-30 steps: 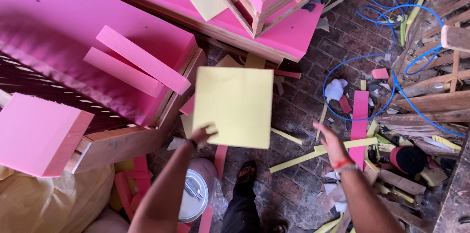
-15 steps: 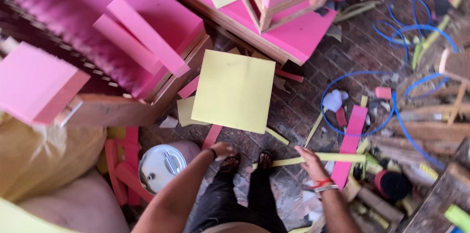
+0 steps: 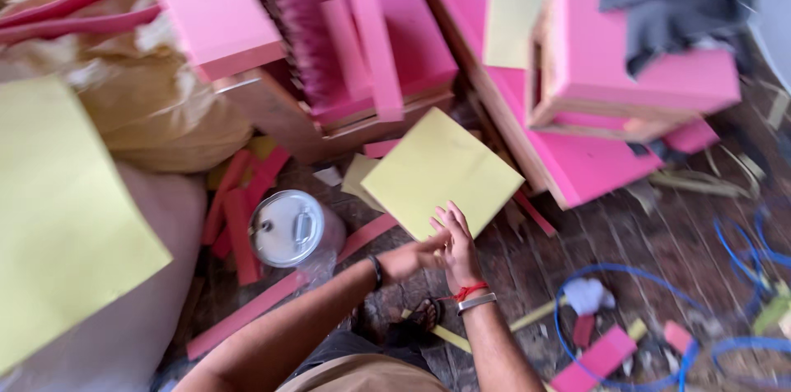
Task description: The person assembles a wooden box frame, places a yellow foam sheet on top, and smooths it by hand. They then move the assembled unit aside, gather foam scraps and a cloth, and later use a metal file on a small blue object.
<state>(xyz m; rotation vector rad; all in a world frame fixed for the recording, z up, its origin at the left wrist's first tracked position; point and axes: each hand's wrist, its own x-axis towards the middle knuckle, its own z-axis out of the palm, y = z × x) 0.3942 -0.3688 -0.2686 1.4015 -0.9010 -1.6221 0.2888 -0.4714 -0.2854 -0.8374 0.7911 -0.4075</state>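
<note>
We judge the square yellow foam sheet [image 3: 442,171], leaning among pink foam blocks [image 3: 577,153], light and floppy, best taken at its near edge, where our open, empty left hand [image 3: 412,259] and right hand [image 3: 458,245] meet.

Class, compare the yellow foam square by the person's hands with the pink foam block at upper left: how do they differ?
The yellow foam square is a thin sheet; the pink foam block is thick. The yellow foam square lies low by the floor, both hands at its edge; the pink foam block sits higher, untouched. Both look like cut foam.
</note>
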